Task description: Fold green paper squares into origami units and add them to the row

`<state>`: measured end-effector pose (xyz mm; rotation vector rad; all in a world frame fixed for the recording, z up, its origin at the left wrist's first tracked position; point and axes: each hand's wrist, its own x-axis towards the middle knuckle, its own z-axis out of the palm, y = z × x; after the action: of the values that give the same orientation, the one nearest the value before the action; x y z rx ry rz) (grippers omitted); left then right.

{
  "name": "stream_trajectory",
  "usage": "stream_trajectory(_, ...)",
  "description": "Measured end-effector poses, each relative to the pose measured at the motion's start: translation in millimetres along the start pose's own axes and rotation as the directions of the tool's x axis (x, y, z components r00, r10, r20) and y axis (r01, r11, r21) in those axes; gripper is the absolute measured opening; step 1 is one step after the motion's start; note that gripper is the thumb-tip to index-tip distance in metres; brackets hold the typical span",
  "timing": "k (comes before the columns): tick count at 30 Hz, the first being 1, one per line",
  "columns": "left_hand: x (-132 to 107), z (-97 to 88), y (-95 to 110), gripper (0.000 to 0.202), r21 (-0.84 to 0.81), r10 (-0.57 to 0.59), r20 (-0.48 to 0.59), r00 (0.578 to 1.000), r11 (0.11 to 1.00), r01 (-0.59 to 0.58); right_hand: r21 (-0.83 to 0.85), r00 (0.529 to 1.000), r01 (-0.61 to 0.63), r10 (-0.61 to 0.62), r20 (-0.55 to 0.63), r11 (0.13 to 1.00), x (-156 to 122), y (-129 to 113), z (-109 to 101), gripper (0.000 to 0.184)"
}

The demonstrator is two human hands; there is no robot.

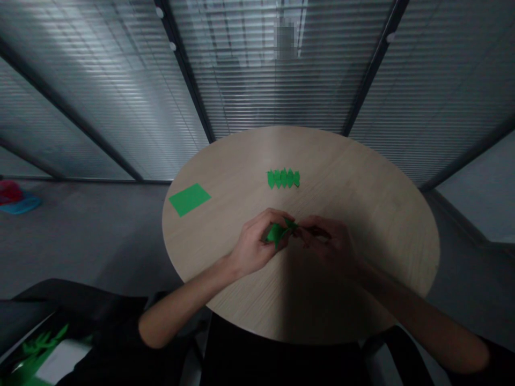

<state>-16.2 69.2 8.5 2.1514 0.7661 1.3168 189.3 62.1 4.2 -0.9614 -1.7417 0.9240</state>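
Above the middle of the table, my left hand (259, 238) is closed on a folded piece of green paper (276, 234). Its pointed flaps stick out between the fingers. From the other side, my right hand (328, 238) pinches the right edge of the same paper, with the fingertips of both hands close together. Shadow covers much of the right hand. Just beyond the hands lies a zigzag-edged row of several small folded green paper pieces (284, 178). A flat sheet of green paper (190, 199) rests near the table's left edge.
The round wooden table (386, 214) stands against glass partitions with blinds (277, 91). At the lower left, a black chair (92, 287) stands by more green paper (44, 343) and a white item (64, 360). Red and blue things (18, 201) lie on the floor far left.
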Motion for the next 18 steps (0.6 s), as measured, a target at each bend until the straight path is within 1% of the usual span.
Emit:
stream_trajectory(3, -0.9, -0.7, 0.4, 0.014, 0.036, 0.013, 0.017, 1.0, 0.999, -0.014, -0.019, 0.999, -0.015, 0.016, 0.034, 1.0, -0.5, 0.2, -1.2, 0.017)
stream_trajectory(6, -1.8, -2.0, 0.6, 0.015, 0.059, 0.003, 0.059, 0.998, 0.998, -0.006, -0.031, 0.995, -0.041, 0.044, 0.086, 0.999, -0.1, 0.4, -1.7, 0.016)
stream_trajectory(10, -2.0, -3.9, 1.1, 0.015, 0.045, -0.017, 0.101, 0.995, 0.999, 0.012, 0.015, 0.99, -0.072, 0.07, 0.121, 0.997, 1.0, -0.4, -1.7, 0.017)
stream_trajectory(14, -1.6, -3.6, 0.0, 0.016, 0.014, -0.042, 0.091, 0.995, 0.999, 0.041, 0.075, 0.989, -0.101, 0.092, 0.115, 0.992, 1.5, -2.0, -1.9, 0.017)
stream_trajectory(18, -2.6, -1.8, -2.8, 0.027, -0.055, -0.048, 0.062, 0.997, 0.997, 0.051, 0.113, 0.991, -0.125, 0.118, 0.065, 0.986, 2.1, -2.0, -1.1, 0.015)
